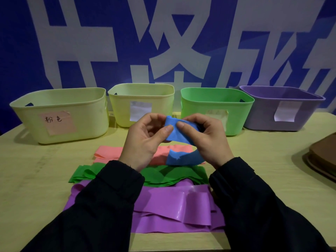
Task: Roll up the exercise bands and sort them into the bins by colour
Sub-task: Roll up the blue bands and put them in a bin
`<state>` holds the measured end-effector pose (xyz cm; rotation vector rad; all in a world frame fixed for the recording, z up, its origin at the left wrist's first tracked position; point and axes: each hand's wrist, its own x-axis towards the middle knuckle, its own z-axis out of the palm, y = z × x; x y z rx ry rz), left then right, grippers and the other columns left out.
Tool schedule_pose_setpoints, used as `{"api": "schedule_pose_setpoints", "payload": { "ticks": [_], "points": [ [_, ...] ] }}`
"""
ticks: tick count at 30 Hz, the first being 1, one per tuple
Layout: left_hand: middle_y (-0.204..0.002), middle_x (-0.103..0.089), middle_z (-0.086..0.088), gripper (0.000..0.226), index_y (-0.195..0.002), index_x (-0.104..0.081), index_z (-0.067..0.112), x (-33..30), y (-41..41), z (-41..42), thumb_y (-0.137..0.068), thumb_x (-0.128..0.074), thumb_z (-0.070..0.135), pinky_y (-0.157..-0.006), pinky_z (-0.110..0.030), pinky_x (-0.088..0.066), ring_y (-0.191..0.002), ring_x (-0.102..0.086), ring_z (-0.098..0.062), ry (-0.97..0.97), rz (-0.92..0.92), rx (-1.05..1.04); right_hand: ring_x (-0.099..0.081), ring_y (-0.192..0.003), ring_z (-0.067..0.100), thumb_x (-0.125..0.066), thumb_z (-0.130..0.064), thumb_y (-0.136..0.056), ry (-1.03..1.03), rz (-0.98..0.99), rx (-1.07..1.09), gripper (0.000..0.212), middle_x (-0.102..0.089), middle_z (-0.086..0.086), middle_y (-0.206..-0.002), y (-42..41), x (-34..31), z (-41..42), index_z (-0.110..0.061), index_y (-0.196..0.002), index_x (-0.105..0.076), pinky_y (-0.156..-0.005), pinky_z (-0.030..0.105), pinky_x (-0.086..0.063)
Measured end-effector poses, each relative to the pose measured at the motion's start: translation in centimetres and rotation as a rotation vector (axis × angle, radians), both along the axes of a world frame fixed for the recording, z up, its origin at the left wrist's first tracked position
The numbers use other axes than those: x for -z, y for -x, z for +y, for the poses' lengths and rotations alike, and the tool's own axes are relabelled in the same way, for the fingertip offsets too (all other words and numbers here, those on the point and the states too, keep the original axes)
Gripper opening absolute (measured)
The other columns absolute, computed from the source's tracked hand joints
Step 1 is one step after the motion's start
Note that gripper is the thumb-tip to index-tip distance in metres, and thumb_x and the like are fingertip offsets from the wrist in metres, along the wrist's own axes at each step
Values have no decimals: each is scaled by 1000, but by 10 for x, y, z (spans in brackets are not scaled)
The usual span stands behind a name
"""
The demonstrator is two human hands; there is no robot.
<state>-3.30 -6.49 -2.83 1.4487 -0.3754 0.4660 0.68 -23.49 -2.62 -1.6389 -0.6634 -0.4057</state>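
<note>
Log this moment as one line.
step: rolling blue band | left hand: pinching it | right hand: pinching it | pink, green, purple bands: on table

I see a pale wooden table (pixel 272 170) in front of a blue wall banner (pixel 91 24) bearing large white characters. A stack of brown trays (pixel 321 157) rests at the table's right edge.

Both hands, the left hand (pixel 145 140) and right hand (pixel 205 137), pinch a blue band (pixel 179 132) above a pale wooden table (pixel 45 179). Pink (pixel 109 151), green (pixel 85 174) and purple (pixel 163 202) bands lie flat below. Behind stand four bins: two pale yellow (pixel 60 124) (pixel 141 95), one green (pixel 216 104), one purple (pixel 278 106) (each carries a paper label).
</note>
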Motion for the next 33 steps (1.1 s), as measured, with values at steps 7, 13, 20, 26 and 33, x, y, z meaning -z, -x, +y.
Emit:
{"api": "schedule_pose_setpoints", "payload": {
  "ticks": [7, 13, 20, 26, 33],
  "points": [
    [-105, -76, -6, 17, -109, -71, 15, 4, 0, -1, -94, -64, 13, -90, -38, -57, -100, -71, -23, -55, -8, -24, -63, -76, 4, -74, -13, -89, -24, -29, -33, 6, -71, -9, -79, 3, 0, 4, -19, -88, -73, -72, 21, -50],
    [-101, -74, -4, 21, -110, -64, 16, 4, -1, -3, -90, -60, 18, -87, -33, -57, -97, -70, -20, -50, 9, 6, -62, -74, 5, -76, -17, -88, -18, -36, -33, 4, -70, -7, -77, 4, 3, 8, -17, -86, -73, -71, 23, -51],
    [-83, -70, 5, 25, -98, -64, 22, 0, -2, 2, -80, -78, 12, -72, -25, -56, -77, -66, -12, -93, 23, -17, -63, -76, 2, -74, -15, -87, 42, 93, -160, 9, -72, -12, -78, 1, -5, -3, -23, -91, -74, -72, 20, -50],
    [-85, -64, -7, 26, -96, -61, 22, 1, -3, 6, -75, -76, 22, -67, -27, -55, -78, -62, -16, -102, 46, -81, -50, -65, 8, -78, -23, -86, 119, 109, -66, 16, -59, 0, -67, -4, -2, -8, -9, -80, -72, -60, 27, -40],
    [-83, -67, 11, 18, -100, -64, 18, 1, -3, 5, -90, -70, 4, -68, -21, -53, -74, -65, -3, -83, 25, -80, -54, -74, 4, -70, -24, -92, 176, -35, -20, 13, -62, -5, -75, -7, -3, -10, -27, -79, -67, -71, 20, -43]
  ]
}}
